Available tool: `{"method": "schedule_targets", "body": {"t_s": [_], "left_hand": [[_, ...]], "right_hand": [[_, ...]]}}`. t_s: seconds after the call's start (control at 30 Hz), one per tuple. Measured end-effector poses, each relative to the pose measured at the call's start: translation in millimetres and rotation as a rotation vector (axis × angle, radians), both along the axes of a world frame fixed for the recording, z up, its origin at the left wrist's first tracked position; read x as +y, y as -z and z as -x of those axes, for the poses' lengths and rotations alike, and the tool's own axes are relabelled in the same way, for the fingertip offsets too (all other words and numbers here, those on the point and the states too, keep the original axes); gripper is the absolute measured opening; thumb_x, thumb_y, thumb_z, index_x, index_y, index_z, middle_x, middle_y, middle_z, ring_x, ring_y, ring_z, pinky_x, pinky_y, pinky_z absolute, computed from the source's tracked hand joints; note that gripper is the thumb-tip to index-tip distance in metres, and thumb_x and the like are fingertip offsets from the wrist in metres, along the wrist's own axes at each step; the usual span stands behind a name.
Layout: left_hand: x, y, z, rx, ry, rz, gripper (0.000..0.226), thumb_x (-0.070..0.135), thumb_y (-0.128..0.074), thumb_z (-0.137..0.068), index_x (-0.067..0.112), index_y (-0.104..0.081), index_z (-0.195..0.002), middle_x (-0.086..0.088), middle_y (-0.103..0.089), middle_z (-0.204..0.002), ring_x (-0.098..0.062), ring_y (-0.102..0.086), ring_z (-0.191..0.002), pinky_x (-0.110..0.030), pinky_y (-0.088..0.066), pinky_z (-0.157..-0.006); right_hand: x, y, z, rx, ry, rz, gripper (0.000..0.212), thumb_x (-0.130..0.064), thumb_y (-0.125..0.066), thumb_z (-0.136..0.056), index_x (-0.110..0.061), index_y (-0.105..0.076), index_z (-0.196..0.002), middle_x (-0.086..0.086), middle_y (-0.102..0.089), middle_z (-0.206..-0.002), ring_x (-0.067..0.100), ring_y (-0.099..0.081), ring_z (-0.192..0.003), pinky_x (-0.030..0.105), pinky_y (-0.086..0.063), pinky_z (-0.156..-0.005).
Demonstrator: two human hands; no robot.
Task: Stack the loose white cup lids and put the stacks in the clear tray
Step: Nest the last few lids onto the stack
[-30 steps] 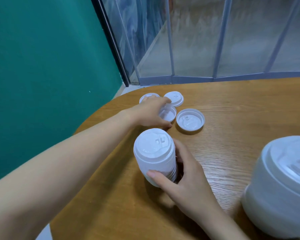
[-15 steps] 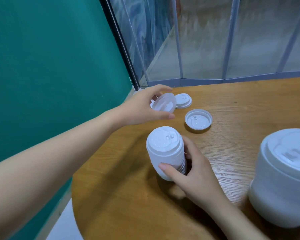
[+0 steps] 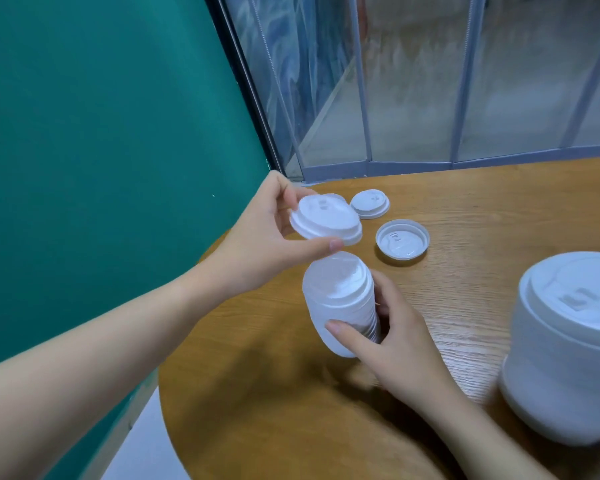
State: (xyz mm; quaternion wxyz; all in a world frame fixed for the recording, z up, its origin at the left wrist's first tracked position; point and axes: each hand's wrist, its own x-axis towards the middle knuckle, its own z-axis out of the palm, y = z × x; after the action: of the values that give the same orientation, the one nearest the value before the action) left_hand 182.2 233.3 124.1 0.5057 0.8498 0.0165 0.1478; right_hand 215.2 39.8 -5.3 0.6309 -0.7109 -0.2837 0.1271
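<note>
Tabletop left behind, left hand lifted lid.

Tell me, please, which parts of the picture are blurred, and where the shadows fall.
Head view: the stack gripped by the right hand is motion-blurred, the large stack at the right edge soft; the lid pinched by the left hand is sharper; arm shadows darken the table nearby.
</note>
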Motion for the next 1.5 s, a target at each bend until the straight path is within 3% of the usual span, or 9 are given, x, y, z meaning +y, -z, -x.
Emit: {"method": "schedule_targets", "body": {"t_s": [0.23, 0.53, 0.7, 0.8, 0.93, 1.17, 1.37, 1.43, 1.5], "left_hand": [[-3.6, 27.9, 23.4, 0.076, 0.038, -0.048, 0.055, 0.031, -0.086, -0.072, 0.013, -0.036, -0.088, 0.003, -0.069, -0.130, -0.018, -0.063, -0.126, -0.043, -0.049, -0.106], [-1.1, 39.5, 32.7, 0.172, 0.080, -0.074, 0.054, 0.015, -0.091, -0.075, 0.014, -0.038, -0.086, 0.004, -0.069, -0.133, -0.017, -0.062, -0.128, -0.050, -0.048, -0.108], [0.3, 34.2, 25.8, 0.220, 0.092, -0.133, 0.063, 0.025, -0.095, -0.071, 0.017, -0.050, -0.115, 0.001, -0.065, -0.130, -0.018, -0.062, -0.127, -0.048, -0.047, -0.111], [-2.7, 26.1, 21.8, 0.272, 0.115, -0.260, 0.073, 0.027, -0.094, -0.075, 0.028, -0.051, -0.134, 0.010, -0.061, -0.127, -0.009, -0.060, -0.126, -0.034, -0.046, -0.111], [-5.2, 18.2, 15.2, 0.293, 0.146, -0.401, 0.064, 0.035, -0.092, -0.076, 0.030, -0.058, -0.130, 0.018, -0.062, -0.125, -0.005, -0.058, -0.122, -0.023, -0.047, -0.103], [5.5, 14.4, 12.3, 0.360, 0.212, -0.396, 0.069, 0.038, -0.092, -0.076, 0.031, -0.057, -0.134, 0.017, -0.064, -0.129, -0.007, -0.060, -0.125, -0.034, -0.049, -0.108], [10.9, 5.6, -0.7, 0.415, 0.241, -0.368, 0.074, 0.058, -0.081, -0.074, 0.032, -0.055, -0.138, 0.016, -0.064, -0.133, -0.003, -0.060, -0.127, -0.032, -0.047, -0.111], [10.6, 3.3, -21.6, 0.411, 0.194, -0.301, 0.061, 0.065, -0.069, -0.086, 0.029, -0.059, -0.134, 0.013, -0.069, -0.127, -0.002, -0.063, -0.121, -0.033, -0.050, -0.109], [10.7, 4.3, -50.9, 0.379, 0.149, -0.401, 0.048, 0.064, -0.058, -0.097, 0.030, -0.061, -0.131, 0.014, -0.069, -0.122, -0.003, -0.064, -0.117, -0.037, -0.051, -0.107]], "right_hand": [[0.8, 0.6, 0.0, -0.001, -0.001, -0.014, 0.064, -0.041, -0.087, -0.076, -0.052, -0.053, -0.130, -0.020, -0.069, -0.124, 0.005, -0.065, -0.115, 0.041, -0.054, -0.098], [0.9, 0.6, 0.8, -0.008, 0.001, -0.023, 0.066, -0.033, -0.090, -0.078, -0.051, -0.053, -0.129, -0.025, -0.067, -0.125, 0.000, -0.063, -0.117, 0.028, -0.050, -0.098], [1.7, -0.2, 1.2, -0.006, -0.020, -0.032, 0.064, -0.032, -0.088, -0.080, -0.043, -0.056, -0.133, -0.021, -0.068, -0.126, 0.002, -0.063, -0.119, 0.026, -0.050, -0.097], [2.0, 0.1, 1.3, -0.012, -0.021, -0.035, 0.063, -0.033, -0.088, -0.079, -0.041, -0.056, -0.133, -0.022, -0.068, -0.125, 0.001, -0.063, -0.119, 0.018, -0.049, -0.095], [1.4, 0.0, 0.8, -0.018, -0.021, -0.027, 0.062, -0.034, -0.088, -0.079, -0.041, -0.056, -0.132, -0.022, -0.068, -0.124, 0.001, -0.063, -0.117, 0.017, -0.049, -0.093], [1.7, -1.5, 2.0, -0.035, -0.012, -0.054, 0.068, -0.042, -0.087, -0.076, -0.042, -0.053, -0.134, -0.025, -0.067, -0.126, 0.001, -0.064, -0.116, 0.016, -0.050, -0.091], [3.1, 0.0, 2.1, -0.061, 0.007, -0.047, 0.069, -0.045, -0.084, -0.076, -0.046, -0.051, -0.136, -0.022, -0.066, -0.128, 0.008, -0.066, -0.116, 0.038, -0.055, -0.096], [3.6, 2.6, 1.7, -0.067, 0.033, -0.042, 0.069, -0.044, -0.083, -0.076, -0.049, -0.049, -0.137, -0.023, -0.064, -0.130, 0.010, -0.065, -0.117, 0.044, -0.055, -0.097], [3.7, 4.4, 1.4, -0.066, 0.045, -0.048, 0.069, -0.044, -0.082, -0.076, -0.048, -0.049, -0.137, -0.022, -0.064, -0.131, 0.011, -0.064, -0.120, 0.045, -0.054, -0.099]]}}
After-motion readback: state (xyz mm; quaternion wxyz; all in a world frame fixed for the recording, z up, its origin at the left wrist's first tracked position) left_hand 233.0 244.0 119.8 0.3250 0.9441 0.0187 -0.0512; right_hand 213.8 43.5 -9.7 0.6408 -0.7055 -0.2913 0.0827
